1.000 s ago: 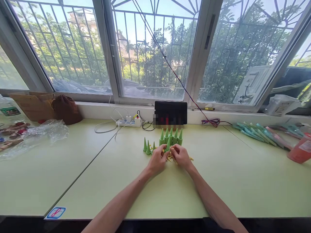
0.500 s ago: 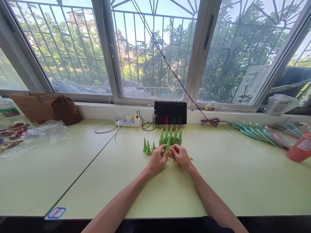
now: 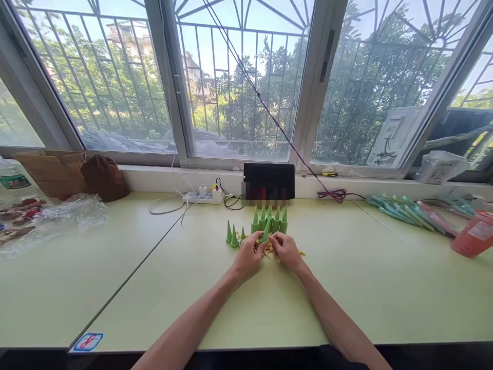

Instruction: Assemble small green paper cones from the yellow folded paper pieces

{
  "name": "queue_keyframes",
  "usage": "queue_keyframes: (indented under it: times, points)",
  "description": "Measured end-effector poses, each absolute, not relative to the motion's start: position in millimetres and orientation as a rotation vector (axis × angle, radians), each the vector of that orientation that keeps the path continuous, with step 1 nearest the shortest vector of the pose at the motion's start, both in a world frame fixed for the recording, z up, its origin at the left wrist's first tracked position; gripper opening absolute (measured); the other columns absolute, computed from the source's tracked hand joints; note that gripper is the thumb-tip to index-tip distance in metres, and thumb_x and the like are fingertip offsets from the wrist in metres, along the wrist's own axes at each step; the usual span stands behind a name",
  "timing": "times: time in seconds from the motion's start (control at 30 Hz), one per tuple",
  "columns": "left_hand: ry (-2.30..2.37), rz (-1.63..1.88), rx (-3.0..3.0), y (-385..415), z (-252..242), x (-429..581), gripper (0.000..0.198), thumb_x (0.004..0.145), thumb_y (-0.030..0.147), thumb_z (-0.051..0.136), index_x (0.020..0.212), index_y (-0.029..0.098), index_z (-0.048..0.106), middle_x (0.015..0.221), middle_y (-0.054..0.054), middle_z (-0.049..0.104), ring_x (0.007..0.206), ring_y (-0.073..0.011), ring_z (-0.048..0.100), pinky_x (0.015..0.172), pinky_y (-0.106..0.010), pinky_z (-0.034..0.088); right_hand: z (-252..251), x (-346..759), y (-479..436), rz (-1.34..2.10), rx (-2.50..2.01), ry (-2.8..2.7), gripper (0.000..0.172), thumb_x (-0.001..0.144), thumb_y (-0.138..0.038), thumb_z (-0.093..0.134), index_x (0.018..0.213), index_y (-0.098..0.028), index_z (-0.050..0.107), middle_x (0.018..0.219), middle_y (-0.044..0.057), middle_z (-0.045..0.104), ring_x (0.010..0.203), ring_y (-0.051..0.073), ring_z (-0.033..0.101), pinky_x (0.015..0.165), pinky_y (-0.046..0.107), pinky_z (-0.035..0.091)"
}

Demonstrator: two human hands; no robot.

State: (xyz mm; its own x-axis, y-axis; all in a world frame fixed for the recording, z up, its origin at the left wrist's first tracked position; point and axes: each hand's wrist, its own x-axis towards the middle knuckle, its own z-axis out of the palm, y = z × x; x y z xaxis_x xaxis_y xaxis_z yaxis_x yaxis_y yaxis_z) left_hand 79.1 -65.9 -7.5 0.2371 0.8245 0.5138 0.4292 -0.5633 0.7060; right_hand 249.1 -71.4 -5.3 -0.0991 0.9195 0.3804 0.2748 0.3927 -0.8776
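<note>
My left hand (image 3: 248, 253) is closed on a green cone (image 3: 265, 232), its tip pointing up and slightly right. My right hand (image 3: 285, 249) is closed in a pinch just right of that cone, beside its base; a small yellow piece (image 3: 270, 239) shows at its fingertips. Several small yellow pieces (image 3: 267, 253) lie scattered on the table under and between my hands. Behind them stand several upright green cones on cylindrical bases (image 3: 284, 221), in a close group. Left of my left hand are a few loose green cones (image 3: 234, 237), standing upright.
A black tablet (image 3: 268, 182) leans at the back against the sill. A power strip (image 3: 202, 197) with cables lies left of it. Plastic bags (image 3: 73, 213) and a brown pouch (image 3: 103, 177) are at left; teal packets (image 3: 402, 210) and a red cup (image 3: 472, 234) at right.
The camera view has shifted slightly. My hands stay in nearly the same place, and the held cone leans a little more to the right.
</note>
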Motion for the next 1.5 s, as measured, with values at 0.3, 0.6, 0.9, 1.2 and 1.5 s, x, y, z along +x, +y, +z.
queue_keyframes:
  times: [0.3, 0.6, 0.9, 1.2, 1.5]
  points:
    - [1.093, 1.293, 2.085, -64.7, -8.4, 78.2, 0.033, 0.093, 0.026, 0.059, 0.123, 0.015, 0.066, 0.113, -0.014, 0.075, 0.081, -0.0216, 0.074, 0.069, -0.032, 0.061, -8.2, 250.4, -68.2, 0.592, -1.12, -1.71, 0.056, 0.095, -0.065, 0.044, 0.058, -0.023, 0.042, 0.053, -0.002, 0.046, 0.051, 0.015, 0.041, 0.05, 0.027, 0.03]
    - [1.075, 1.27, 2.077, -66.3, -7.5, 79.1, 0.034, 0.094, 0.025, 0.057, 0.125, 0.014, 0.065, 0.099, -0.011, 0.077, 0.073, -0.0199, 0.072, 0.068, -0.032, 0.06, -7.4, 247.5, -67.7, 0.58, -1.131, -1.699, 0.061, 0.097, -0.07, 0.035, 0.057, -0.023, 0.035, 0.053, -0.002, 0.041, 0.051, 0.014, 0.037, 0.05, 0.027, 0.028]
    - [1.102, 1.251, 2.059, -66.8, -7.5, 81.3, 0.032, 0.093, 0.025, 0.057, 0.122, 0.014, 0.065, 0.105, -0.013, 0.076, 0.074, -0.0198, 0.072, 0.068, -0.033, 0.06, -6.3, 247.6, -69.1, 0.566, -1.157, -1.632, 0.058, 0.097, -0.066, 0.041, 0.058, -0.022, 0.043, 0.055, -0.001, 0.048, 0.052, 0.015, 0.044, 0.051, 0.027, 0.033]
    - [1.119, 1.268, 1.892, -65.8, -2.8, 81.6, 0.033, 0.091, 0.032, 0.059, 0.118, 0.014, 0.064, 0.109, -0.012, 0.073, 0.054, -0.0109, 0.062, 0.051, -0.025, 0.052, -5.0, 247.8, -71.7, 0.711, -0.986, -1.518, 0.031, 0.093, -0.052, 0.059, 0.089, -0.021, 0.061, 0.075, 0.003, 0.063, 0.06, 0.018, 0.056, 0.055, 0.028, 0.045]
    - [1.139, 1.297, 1.815, -64.9, -3.1, 82.0, 0.034, 0.088, 0.034, 0.062, 0.116, 0.015, 0.065, 0.109, -0.012, 0.072, 0.052, -0.0094, 0.06, 0.046, -0.022, 0.049, -5.0, 247.6, -72.0, 0.736, -0.999, -1.52, 0.031, 0.093, -0.051, 0.058, 0.094, -0.02, 0.062, 0.082, 0.005, 0.066, 0.06, 0.017, 0.056, 0.053, 0.028, 0.046]
